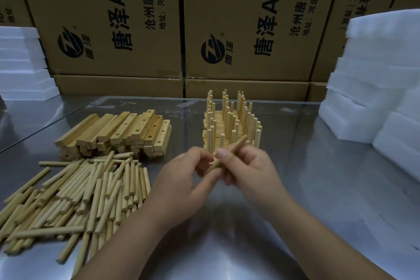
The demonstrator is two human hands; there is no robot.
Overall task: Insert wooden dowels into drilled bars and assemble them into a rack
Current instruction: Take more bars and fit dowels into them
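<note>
Cardboard boxes (pixel 102 18) and foam blocks (pixel 375 75) wall the desk (pixel 318 211), where loose dowels (pixel 79 193) and drilled bars (pixel 118 134) lie left, a dowelled stack (pixel 229 125) stands centre, and left hand (pixel 186 184) and right hand (pixel 250 170) together pinch one tilted dowel (pixel 234 148).

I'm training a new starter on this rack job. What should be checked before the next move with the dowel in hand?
1. Grip of right hand on dowel: ok.
2. Pinch of left hand on its lower end: ok.
3. Drilled bar in hand: not ok, spares lie in the bar stack.
4. Supply of loose dowels within reach: ok.
5. Ends of dowel undamaged: cannot tell.
</note>
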